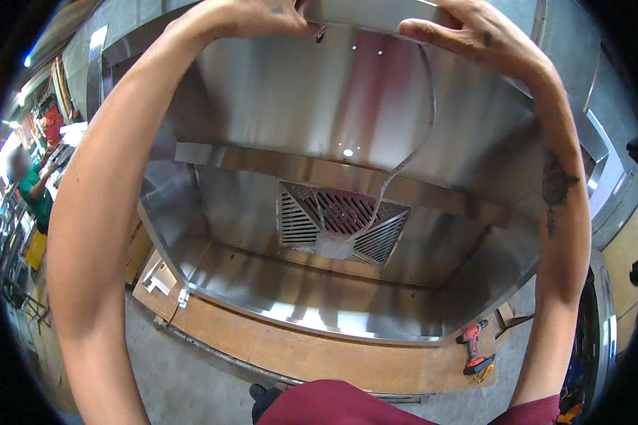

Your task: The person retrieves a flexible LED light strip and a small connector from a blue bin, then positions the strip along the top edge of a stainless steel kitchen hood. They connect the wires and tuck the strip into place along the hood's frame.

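A large stainless steel hood (283, 92) lies with its hollow inside facing me. Along its far edge is a narrow metal panel (365, 13), partly cut off by the top of the view. My left hand (266, 18) grips this panel at its left end, fingertips partly out of view. At the right end my right hand (475, 35) holds it too, thumb laid along the near side. A thin pale cable (431, 106) runs from near my right thumb down to a whitish translucent piece (334, 246) in front of a slatted vent grille (301, 216).
Under the hood is a wooden-topped workbench (276, 347). A red and black cordless drill (471, 347) rests at its right end, and white metal brackets (161, 276) lie at its left. Far left, a person in green (35, 188) stands beside cluttered racks.
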Tool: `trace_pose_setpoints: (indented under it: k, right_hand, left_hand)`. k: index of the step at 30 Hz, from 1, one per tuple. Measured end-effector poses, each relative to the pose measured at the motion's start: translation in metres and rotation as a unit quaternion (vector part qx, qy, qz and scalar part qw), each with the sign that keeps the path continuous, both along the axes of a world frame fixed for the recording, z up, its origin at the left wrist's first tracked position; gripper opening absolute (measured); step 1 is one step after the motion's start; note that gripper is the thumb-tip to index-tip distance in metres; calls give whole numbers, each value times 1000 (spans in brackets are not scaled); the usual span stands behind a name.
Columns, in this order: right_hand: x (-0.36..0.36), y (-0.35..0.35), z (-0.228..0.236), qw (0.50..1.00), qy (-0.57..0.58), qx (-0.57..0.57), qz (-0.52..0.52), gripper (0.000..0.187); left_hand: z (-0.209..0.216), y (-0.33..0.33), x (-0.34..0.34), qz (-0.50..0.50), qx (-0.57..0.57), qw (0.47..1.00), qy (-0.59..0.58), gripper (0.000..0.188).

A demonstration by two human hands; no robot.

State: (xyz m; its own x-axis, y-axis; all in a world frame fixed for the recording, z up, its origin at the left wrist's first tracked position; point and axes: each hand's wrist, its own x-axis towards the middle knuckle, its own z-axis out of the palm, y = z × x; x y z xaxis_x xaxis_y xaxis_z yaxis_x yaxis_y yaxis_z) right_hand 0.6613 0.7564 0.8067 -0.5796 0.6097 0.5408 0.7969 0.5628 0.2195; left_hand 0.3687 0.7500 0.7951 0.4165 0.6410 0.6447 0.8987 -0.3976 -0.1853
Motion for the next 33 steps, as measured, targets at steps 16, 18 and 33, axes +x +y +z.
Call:
trace_pose_setpoints:
  k: [16,18,33]
  right_hand:
    - [5,54,-23,979,71,144,126,64]
    - [12,63,-19,983,53,140,110,63]
    - [-17,28,-33,980,36,174,90,61]
  left_hand:
    - [-2,-15,-4,-18,27,999,12,33]
    - [-11,9,-9,-38,52,998,17,52]
    - [-23,17,-24,-57,165,985,17,28]
